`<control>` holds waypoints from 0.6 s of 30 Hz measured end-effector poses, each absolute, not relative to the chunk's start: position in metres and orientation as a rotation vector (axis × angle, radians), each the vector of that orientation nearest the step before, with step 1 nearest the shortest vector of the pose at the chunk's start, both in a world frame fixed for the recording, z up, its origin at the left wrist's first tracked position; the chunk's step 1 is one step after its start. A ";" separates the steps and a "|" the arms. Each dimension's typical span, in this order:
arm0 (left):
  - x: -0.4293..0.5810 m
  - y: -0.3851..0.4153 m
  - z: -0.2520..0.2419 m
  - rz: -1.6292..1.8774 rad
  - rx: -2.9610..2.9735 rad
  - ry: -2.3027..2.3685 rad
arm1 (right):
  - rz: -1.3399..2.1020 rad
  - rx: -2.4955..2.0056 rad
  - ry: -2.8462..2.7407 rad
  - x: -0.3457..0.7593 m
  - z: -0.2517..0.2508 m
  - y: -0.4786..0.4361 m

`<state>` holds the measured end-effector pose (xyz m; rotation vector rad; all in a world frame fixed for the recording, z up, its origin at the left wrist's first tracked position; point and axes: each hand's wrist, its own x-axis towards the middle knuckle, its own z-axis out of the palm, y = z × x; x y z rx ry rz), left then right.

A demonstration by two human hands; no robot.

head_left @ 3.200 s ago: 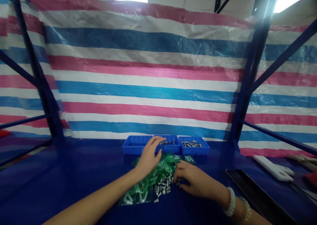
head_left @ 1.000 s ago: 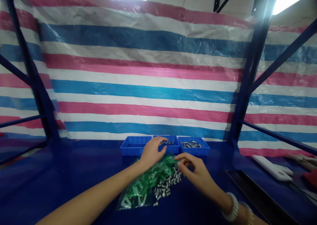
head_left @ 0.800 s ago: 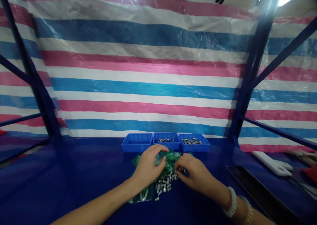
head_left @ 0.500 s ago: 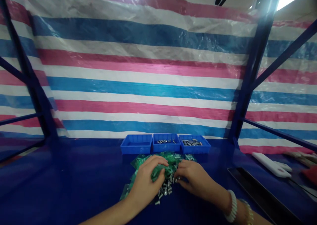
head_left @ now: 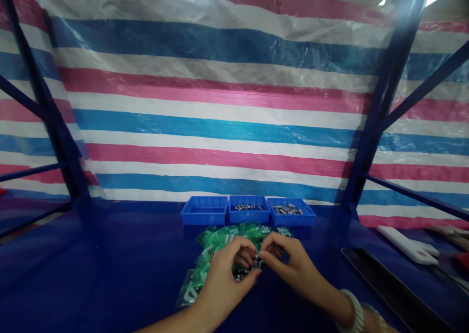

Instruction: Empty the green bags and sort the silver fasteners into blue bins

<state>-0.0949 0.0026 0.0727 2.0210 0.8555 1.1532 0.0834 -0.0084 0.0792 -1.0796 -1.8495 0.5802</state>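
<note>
The left hand (head_left: 225, 274) has come rightward, nearer to the right hand (head_left: 291, 264). It curves half open around metal pieces (head_left: 239, 275); the right's fingertips nearly meet, their hold unclear.

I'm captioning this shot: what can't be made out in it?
All in the head view:
Number of small metal pieces: left hand covers part of the heap.
Whatever the right hand may pinch: too small, blurred.
Markings on the green packets: too small.
Dark flat slab: cut off by the bottom edge.

Metal pieces (head_left: 239, 276) partly hidden behind fingers (head_left: 248, 281)
</note>
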 end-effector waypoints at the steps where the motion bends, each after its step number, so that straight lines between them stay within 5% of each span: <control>1: -0.094 0.002 0.073 1.153 2.003 0.850 | 0.616 -1.071 -1.842 0.081 0.078 -0.009; 18: -0.096 0.000 0.073 1.346 2.084 0.866 | 1.126 -0.845 -1.773 0.071 0.063 -0.004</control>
